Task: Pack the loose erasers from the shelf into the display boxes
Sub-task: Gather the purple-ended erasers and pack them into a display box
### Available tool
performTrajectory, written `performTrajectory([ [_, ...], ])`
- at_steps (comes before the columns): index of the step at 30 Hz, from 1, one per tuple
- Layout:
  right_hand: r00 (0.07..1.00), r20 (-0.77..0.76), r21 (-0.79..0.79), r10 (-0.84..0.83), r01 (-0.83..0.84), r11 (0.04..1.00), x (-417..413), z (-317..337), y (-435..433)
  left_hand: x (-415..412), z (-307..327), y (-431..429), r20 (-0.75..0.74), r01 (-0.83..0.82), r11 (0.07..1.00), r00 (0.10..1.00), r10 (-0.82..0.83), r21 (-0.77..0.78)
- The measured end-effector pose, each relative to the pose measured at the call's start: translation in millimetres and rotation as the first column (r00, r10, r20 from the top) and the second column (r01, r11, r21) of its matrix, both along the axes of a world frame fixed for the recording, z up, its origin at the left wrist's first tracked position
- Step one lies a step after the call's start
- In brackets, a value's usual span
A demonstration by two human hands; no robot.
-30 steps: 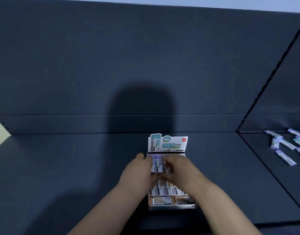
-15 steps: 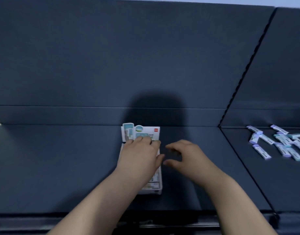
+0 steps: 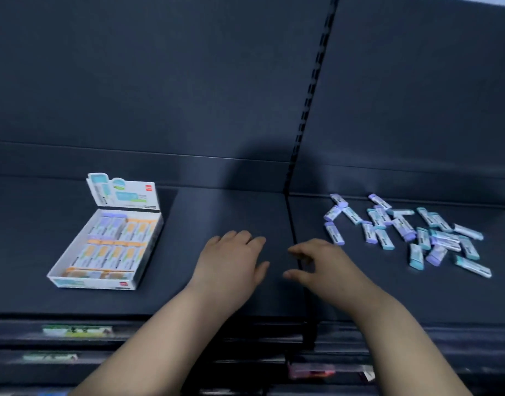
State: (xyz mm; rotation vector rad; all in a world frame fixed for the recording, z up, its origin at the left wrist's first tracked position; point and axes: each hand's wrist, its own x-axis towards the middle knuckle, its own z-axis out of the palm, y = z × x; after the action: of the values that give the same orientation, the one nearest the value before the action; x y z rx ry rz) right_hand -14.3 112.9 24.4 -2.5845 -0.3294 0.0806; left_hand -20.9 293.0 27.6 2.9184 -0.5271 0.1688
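Note:
A white display box [image 3: 63, 254] stands on the dark shelf at the left, its printed lid flap upright at the back; rows of orange and purple wrapped erasers [image 3: 111, 247] fill it. Several loose erasers [image 3: 405, 230], purple and teal, lie scattered on the right shelf section. My left hand [image 3: 231, 261] hovers palm down over the shelf middle, to the right of the box, holding nothing. My right hand [image 3: 322, 264] is beside it with fingers spread and curled, empty, just left of the loose pile.
A slotted vertical upright [image 3: 311, 90] and a seam divide the dark shelf [image 3: 217, 212] into left and right sections. Below the front edge lower shelves hold blurred packaged goods [image 3: 77, 330].
Both hands left the display box and moved right. The left hand let go of the box, which now sits well left of the hands. The view swung right, showing the whole loose pile.

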Motion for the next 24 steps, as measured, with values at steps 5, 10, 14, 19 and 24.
performTrajectory([
  [5,0.999,0.0,-0.006,-0.054,0.054,0.999,-1.3,-5.4,-19.8,4.7,-2.9,-17.0,-0.004,0.025,1.0,1.0,-0.025,-0.015],
  [10,0.99,-0.045,0.009,-0.137,0.138,0.99,1.0,-2.2,-23.1,19.4,-2.1,-19.4,-0.04,0.079,0.997,0.996,-0.08,-0.023],
  [14,0.978,-0.075,0.009,-0.193,0.194,0.981,4.2,-2.8,-27.7,32.6,-4.2,-25.1,-0.068,0.126,0.991,0.989,-0.128,-0.041],
  [19,0.964,-0.09,0.005,-0.248,0.25,0.968,0.9,-12.1,-39.1,39.9,-17.2,-37.9,-0.106,0.182,0.983,0.977,-0.184,-0.03],
  [24,0.959,-0.087,0.011,-0.269,0.271,0.963,4.6,-15.2,-62.7,44.6,-21.8,-61.2,-0.112,0.195,0.981,0.974,-0.195,-0.015],
])
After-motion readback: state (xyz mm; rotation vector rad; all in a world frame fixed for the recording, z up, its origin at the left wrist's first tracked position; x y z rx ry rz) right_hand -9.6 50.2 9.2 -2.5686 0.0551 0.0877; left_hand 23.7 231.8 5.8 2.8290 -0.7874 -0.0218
